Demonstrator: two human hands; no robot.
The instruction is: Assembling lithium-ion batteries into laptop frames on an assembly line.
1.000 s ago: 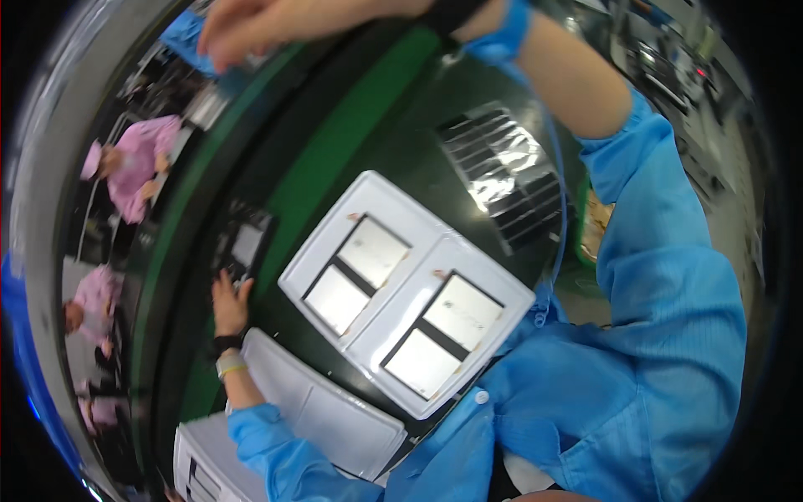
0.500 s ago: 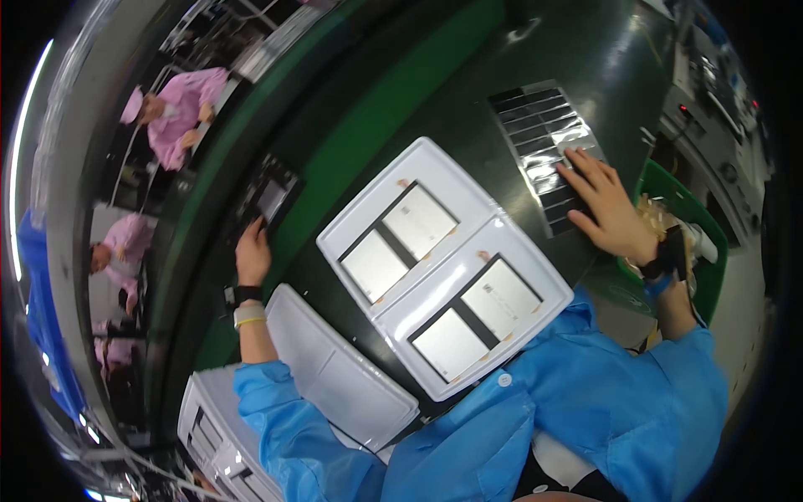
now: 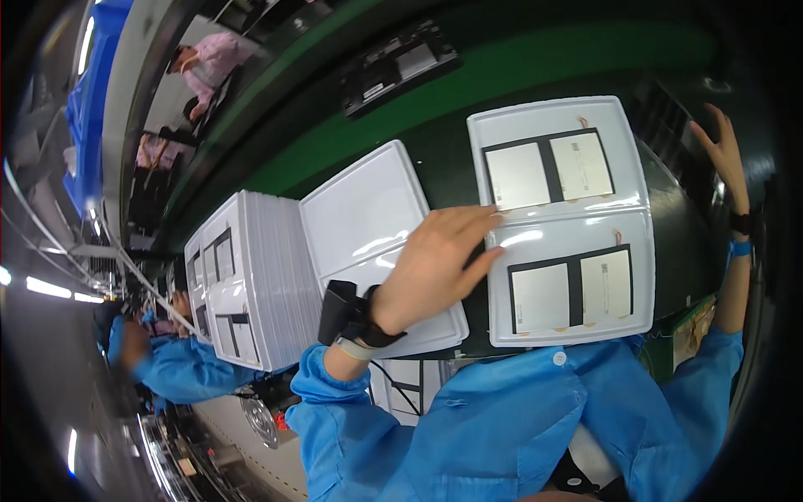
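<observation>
A person in a blue jacket sits or stands at a dark green bench (image 3: 447,167), forearms reaching in from the near side. The thing that matters most is a shallow white tray (image 3: 577,237), right of centre, holding four flat pale pads (image 3: 539,299) with black borders, two in the far half and two in the near half. The tray lies between the two hands, its long axis running from near to far with a slight tilt. The left hand (image 3: 431,268) is the nearer one: it comes from the left, palm down, fingers close together and thumb held apart, the tips reaching the tray's left edge about midway along. I cannot tell whether they grip that edge or only rest against it. The right hand (image 3: 731,171) is apart from the tray, off its far right corner, with thumb and fingers spread and nothing visible in them; just left of it a dark striped sheet (image 3: 669,121) lies in shadow. Partly under the left arm is a second white tray (image 3: 360,201), and left of that a tall stack of trays (image 3: 272,276). A flat dark device (image 3: 401,69) lies at the far side. At the far left works a person in pink (image 3: 213,63).
</observation>
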